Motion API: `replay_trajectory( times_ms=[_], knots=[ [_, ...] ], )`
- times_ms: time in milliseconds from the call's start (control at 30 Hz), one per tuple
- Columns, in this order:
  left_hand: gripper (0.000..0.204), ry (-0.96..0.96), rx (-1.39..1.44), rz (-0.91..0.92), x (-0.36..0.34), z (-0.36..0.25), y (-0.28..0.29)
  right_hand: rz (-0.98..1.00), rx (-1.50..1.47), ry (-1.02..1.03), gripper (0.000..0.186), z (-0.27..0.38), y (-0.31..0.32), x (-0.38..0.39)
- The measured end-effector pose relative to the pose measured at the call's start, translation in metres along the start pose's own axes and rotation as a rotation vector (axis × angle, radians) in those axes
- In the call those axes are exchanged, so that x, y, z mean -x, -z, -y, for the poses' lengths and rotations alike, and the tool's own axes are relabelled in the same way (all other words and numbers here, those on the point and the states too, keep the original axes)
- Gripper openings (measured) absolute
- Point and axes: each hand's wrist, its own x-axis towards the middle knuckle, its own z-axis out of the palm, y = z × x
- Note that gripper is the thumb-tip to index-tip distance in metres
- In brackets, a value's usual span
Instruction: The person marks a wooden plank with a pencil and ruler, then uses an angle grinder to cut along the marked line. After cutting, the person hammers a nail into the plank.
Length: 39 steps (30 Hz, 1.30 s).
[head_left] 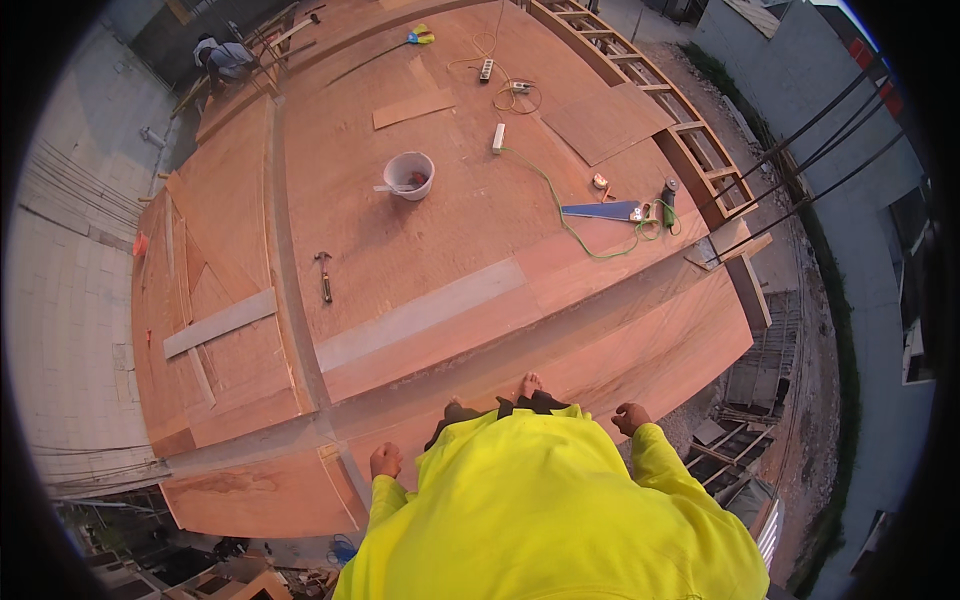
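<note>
I stand on reddish plywood decking (400, 240) in a yellow long-sleeved top, my bare toes at a channel between panels. My left hand (386, 460) hangs beside my body with its fingers curled in, and nothing shows in it. Out to the other side, my right hand (630, 418) is also curled, with no object visible in it. Neither hand touches a tool. Ahead of me lie a claw hammer (324, 277), a white bucket (410, 176) with something inside, a blue-bladed handsaw (602, 210) and a dark green power tool (669, 194).
A green cord (560, 205) runs from a white power strip (498, 139). Another saw (420, 35) lies farther off. Wooden ladder-like framing (650, 88) lines the right edge, with a drop beyond. Rebar rods (810, 195) jut in there. A person (228, 60) crouches at the far left.
</note>
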Motion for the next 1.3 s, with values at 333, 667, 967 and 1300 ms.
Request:
replay_trajectory(
  times_ms=[333, 667, 967, 1300],
  knots=[
    [0.046, -0.045, 0.067, 0.0, 0.014, -0.003, -0.041, -0.085, -0.119, 0.353, 0.046, 0.087, 0.028, -0.022],
    [0.016, 0.041, 0.171, 0.032, 0.035, 0.073, -0.024, -0.07, 0.043, 0.277, 0.046, 0.088, 0.053, -0.031],
    [0.033, -0.1, -0.1, 0.013, -0.051, 0.111, 0.007, -0.049, -0.013, 0.237, 0.046, 0.096, 0.04, -0.009],
    [0.052, -0.112, -0.051, 0.19, -0.09, 0.018, 0.01, -0.117, -0.135, 0.167, 0.044, 0.061, 0.021, 0.008]
  ],
)
